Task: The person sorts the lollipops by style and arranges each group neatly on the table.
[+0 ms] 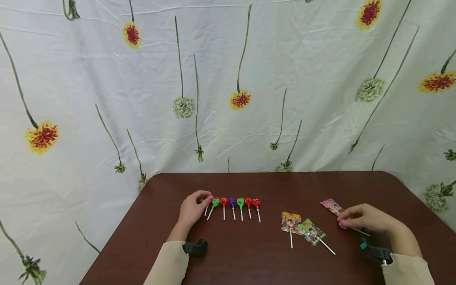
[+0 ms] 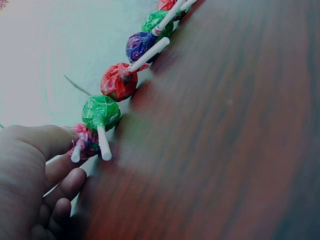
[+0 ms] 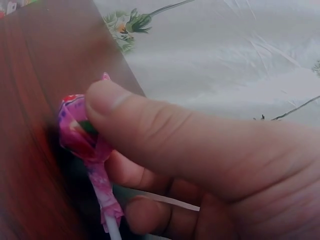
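In the head view, my left hand (image 1: pixel 191 208) is at the left end of a row of wrapped ball lollipops. Its thumb and a finger pinch a pink lollipop (image 2: pixel 86 142), whose white stick points toward the camera in the left wrist view. Right beside it lies a green lollipop (image 1: pixel 215 202), then a red one (image 1: pixel 223 201) and a purple one (image 1: pixel 232 202). Over at the right, my right hand (image 1: pixel 367 218) pinches another pink lollipop (image 3: pixel 77 127) by its wrapped ball between thumb and fingers. A flat pink wrapped lollipop (image 1: pixel 331 205) lies just beyond those fingers.
A second green lollipop (image 1: pixel 240 203) and two more red ones (image 1: pixel 248 202) continue the row rightward. Between the hands lie two flat-packed lollipops, one yellow (image 1: pixel 291 221) and one green (image 1: pixel 311 231), overlapping. Behind the brown table (image 1: pixel 249 257) hangs a flowered white cloth (image 1: pixel 213 134).
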`<state>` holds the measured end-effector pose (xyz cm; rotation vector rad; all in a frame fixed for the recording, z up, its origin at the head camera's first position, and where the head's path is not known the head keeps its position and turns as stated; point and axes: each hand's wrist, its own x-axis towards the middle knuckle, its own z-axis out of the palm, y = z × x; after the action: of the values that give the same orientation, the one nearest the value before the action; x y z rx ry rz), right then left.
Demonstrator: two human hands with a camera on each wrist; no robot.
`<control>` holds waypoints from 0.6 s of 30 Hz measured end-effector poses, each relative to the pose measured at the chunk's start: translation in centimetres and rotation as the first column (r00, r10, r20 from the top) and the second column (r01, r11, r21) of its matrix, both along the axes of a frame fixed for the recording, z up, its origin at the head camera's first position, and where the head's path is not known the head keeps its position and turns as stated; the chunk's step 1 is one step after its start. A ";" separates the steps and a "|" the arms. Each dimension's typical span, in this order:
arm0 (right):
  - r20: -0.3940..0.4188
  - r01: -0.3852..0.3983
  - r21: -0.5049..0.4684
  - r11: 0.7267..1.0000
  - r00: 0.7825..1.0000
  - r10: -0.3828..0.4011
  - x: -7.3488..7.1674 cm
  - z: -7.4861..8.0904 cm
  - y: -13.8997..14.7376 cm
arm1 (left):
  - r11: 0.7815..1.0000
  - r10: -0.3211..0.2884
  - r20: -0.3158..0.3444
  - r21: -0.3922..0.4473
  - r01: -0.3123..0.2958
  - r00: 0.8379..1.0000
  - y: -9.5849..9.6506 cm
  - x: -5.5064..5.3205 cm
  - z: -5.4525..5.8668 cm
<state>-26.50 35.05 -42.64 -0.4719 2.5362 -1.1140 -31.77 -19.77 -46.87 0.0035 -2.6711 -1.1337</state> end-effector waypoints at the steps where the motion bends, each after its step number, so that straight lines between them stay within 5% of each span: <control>1: 0.000 -0.007 -0.009 1.000 1.000 0.007 0.0 0.0 0.0 | 1.000 0.000 -0.001 -0.001 0.000 1.000 0.0 0.0 0.0; 18: -0.067 0.014 0.018 1.000 0.998 -0.012 0.0 0.0 -0.9 | 1.000 0.001 0.005 0.006 -0.001 1.000 0.0 0.1 0.0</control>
<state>-26.52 34.13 -42.62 -0.4966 2.6085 -1.0956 -31.65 -19.72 -46.85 0.0095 -2.6721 -1.1427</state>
